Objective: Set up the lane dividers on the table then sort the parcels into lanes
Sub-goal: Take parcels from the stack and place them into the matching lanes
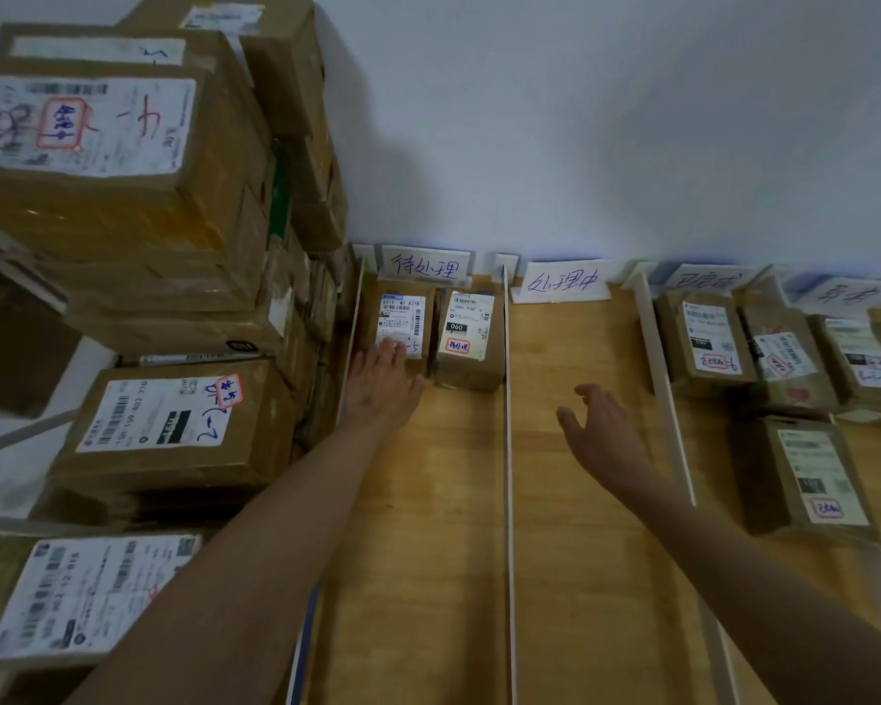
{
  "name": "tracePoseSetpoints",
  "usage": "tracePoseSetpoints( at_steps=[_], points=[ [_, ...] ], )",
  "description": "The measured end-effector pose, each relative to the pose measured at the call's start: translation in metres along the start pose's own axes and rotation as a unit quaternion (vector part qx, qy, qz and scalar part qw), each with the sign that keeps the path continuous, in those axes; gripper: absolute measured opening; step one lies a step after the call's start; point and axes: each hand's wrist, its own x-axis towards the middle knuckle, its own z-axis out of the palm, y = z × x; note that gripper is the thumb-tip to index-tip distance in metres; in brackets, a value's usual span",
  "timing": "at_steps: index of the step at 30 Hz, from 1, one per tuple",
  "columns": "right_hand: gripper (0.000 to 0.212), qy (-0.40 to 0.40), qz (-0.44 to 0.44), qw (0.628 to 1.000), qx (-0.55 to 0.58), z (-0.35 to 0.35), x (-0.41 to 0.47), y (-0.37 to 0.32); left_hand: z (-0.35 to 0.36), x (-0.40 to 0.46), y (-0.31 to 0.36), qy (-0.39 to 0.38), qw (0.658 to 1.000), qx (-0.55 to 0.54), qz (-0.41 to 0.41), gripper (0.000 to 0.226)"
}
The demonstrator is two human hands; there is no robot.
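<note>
Head view shows dividers (506, 450) up, several parcels in lanes, stack (123, 246) waiting; left hand (382, 384) flat on parcel (403, 323), right hand (601, 435) spread, empty.

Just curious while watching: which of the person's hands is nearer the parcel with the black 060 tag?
Left. The left hand rests on the neighbouring parcel, just left of the 060 parcel in the same lane. The right hand hovers open over the next lane, beyond the divider.
</note>
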Motion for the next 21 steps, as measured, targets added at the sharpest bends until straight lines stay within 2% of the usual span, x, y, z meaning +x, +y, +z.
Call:
tracePoseSetpoints(
  at_steps=[8,21],
  points=[
    [0.051,0.05,-0.078,0.993,-0.074,-0.033,-0.052,-0.026,-0.049,-0.094,0.013,0.068,0.997,0.034,-0.009,0.062],
    [0.049,0.081,-0.177,0.977,-0.089,-0.083,-0.207,-0.054,-0.128,-0.291,0.015,0.136,0.99,0.016,-0.019,0.056]
  ],
)
